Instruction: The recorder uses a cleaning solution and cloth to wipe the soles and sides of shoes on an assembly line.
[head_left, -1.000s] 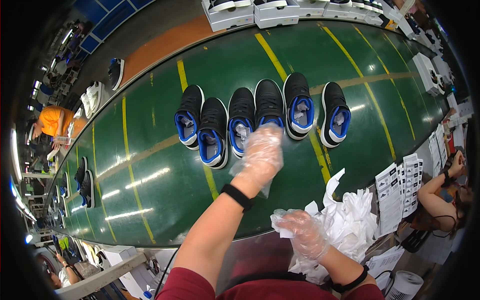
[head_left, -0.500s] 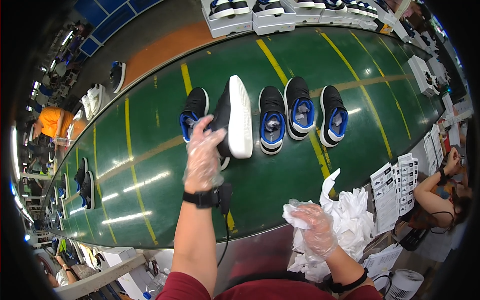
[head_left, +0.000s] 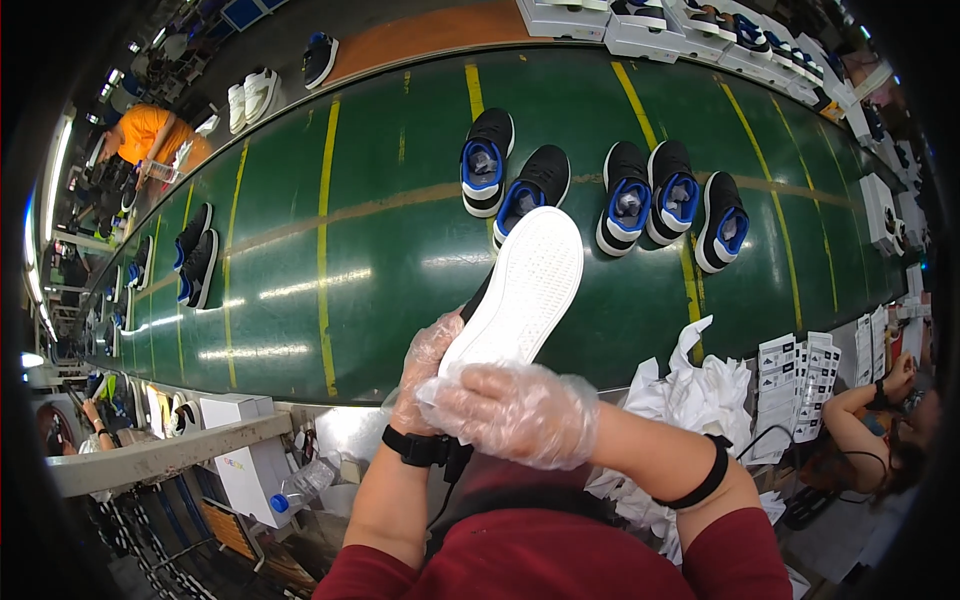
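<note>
My left hand [head_left: 425,365], in a clear plastic glove, is closed around the heel end of a black sneaker [head_left: 525,275]. The shoe is tilted, with its white patterned sole facing up and its toe pointing away to the right. My right hand [head_left: 510,410], gloved too, lies across the heel end of the sole with its fingers curled. Whatever is under those fingers is hidden. Just past the raised toe stands another black sneaker [head_left: 541,178] with blue lining, beside one more sneaker [head_left: 488,155]. Several like them, stuffed with crumpled paper, stand farther right.
The green belt [head_left: 400,270] has yellow lines across it. A heap of white tissue [head_left: 690,395] lies at its near right edge, beside printed sheets [head_left: 790,385]. Shoe boxes [head_left: 645,40] line the far side. A person in orange [head_left: 155,135] is at the left.
The sneaker has come nearer to me, its sole turned upward. My right hand has gone from the tissue heap, where it held white tissue, to the sole. The whole view has shifted left.
</note>
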